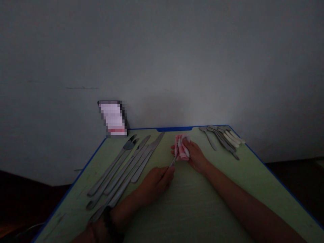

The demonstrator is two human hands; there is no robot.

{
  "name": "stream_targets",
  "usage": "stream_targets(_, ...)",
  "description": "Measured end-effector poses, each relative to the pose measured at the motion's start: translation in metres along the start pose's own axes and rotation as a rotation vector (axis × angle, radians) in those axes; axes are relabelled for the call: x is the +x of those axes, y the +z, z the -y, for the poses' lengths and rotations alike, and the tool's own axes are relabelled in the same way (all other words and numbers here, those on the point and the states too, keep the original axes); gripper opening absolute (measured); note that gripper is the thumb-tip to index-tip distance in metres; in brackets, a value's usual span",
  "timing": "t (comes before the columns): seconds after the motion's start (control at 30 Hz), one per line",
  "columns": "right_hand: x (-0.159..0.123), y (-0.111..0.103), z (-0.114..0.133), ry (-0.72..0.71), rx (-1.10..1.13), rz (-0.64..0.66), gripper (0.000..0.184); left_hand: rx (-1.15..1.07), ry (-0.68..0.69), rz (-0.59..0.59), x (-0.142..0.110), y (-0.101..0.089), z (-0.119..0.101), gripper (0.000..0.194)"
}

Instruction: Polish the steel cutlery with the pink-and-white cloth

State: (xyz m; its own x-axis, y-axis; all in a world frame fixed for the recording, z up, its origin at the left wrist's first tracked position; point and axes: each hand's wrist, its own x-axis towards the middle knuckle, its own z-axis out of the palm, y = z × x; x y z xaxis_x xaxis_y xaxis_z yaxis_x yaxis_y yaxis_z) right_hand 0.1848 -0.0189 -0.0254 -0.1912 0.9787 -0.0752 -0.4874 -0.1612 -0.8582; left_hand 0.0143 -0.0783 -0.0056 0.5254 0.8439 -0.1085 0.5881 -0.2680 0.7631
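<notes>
In the middle of the table, my left hand (162,179) is closed around the thin metal handle of a piece of cutlery (173,162). Its far end goes into a folded pink and white cloth (181,148), so whether it is a spoon, fork or knife is hidden. Gripping that cloth from the right is my right hand (194,154), with fingertips showing at the cloth's left side. Beyond my left forearm lie long table knives (141,155) and spoons (129,144), side by side on the left. My left wrist wears a dark band.
A pile of smaller cutlery (222,136), some with white handles, lies at the table's back right. A blurred-out phone-like screen (113,116) leans on the wall (162,60) at the back left. The green table (197,202) has a blue edge.
</notes>
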Motion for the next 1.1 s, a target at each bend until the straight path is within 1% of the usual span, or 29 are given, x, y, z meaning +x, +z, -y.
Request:
stream_targets(0.2, 0.0015, -0.0003, -0.0003, -0.020, 0.021, -0.043, 0.033, -0.127, 0.006, -0.033, -0.0009, -0.0022, 0.0003, 0.045)
stream_targets(0.37, 0.0029, 0.0002, 0.0014, -0.038, 0.105, -0.088, 0.031, -0.275, 0.052, 0.038, -0.0033, -0.0043, 0.0030, 0.043)
stream_targets(0.43, 0.0032, 0.0005, 0.0019, -0.046, 0.117, -0.100, 0.031, -0.248, 0.048, 0.049, -0.0038, -0.0045, 0.0022, 0.042)
stream_targets(0.57, 0.0037, 0.0003, 0.0012, -0.076, 0.120, -0.111, 0.030, -0.050, 0.016, 0.037, -0.0039, -0.0049, -0.0038, 0.041)
stream_targets(0.63, 0.0042, -0.0004, 0.0003, -0.082, 0.108, -0.115, 0.030, 0.012, 0.016, 0.035, -0.0039, -0.0048, -0.0056, 0.040)
stream_targets(0.87, 0.0068, -0.0043, -0.0033, -0.104, 0.074, -0.077, 0.034, 0.047, 0.065, 0.023, -0.0041, -0.0023, -0.0004, 0.041)
stream_targets(1.1, 0.0055, -0.0037, -0.0026, -0.089, 0.053, -0.071, 0.035, 0.046, 0.050, 0.041, -0.0041, -0.0032, -0.0029, 0.041)
